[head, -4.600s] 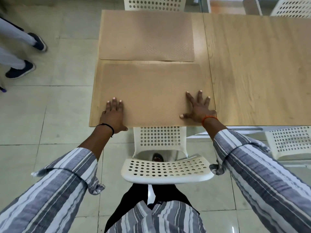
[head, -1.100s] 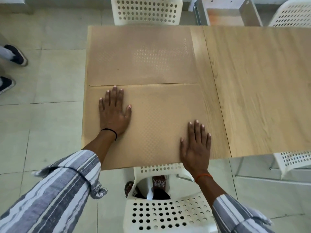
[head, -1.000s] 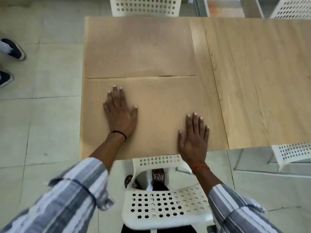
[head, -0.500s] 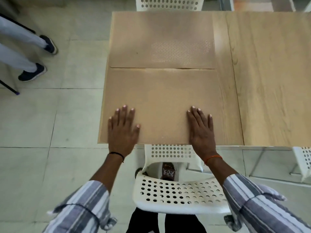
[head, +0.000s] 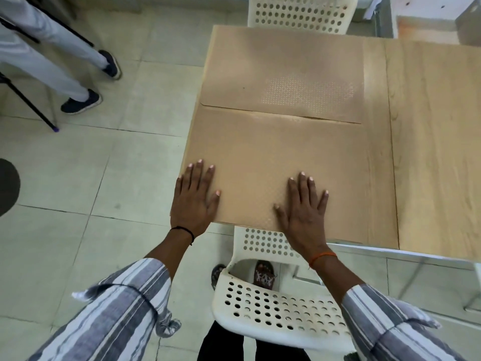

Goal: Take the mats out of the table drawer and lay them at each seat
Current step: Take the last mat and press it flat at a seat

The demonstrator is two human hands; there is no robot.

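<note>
Two tan textured mats lie flat on the left part of the wooden table (head: 429,142). The near mat (head: 273,152) reaches the table's near edge, and the far mat (head: 281,71) sits just beyond it, their long edges meeting. My left hand (head: 195,196) lies flat with straight fingers on the near mat's left front corner. My right hand (head: 304,207) lies flat on the same mat near its front edge, fingers spread. No drawer is in view.
A white perforated chair (head: 276,308) stands right under the near table edge, between me and the table. Another white chair (head: 299,14) faces the far side. A standing person's legs and dark shoes (head: 80,100) are on the tiled floor at left, beside a thin dark stand leg.
Both hands have slid back toward the near edge of the near mat. My left hand has moved out to the mat's left corner. The mats themselves lie as before.
</note>
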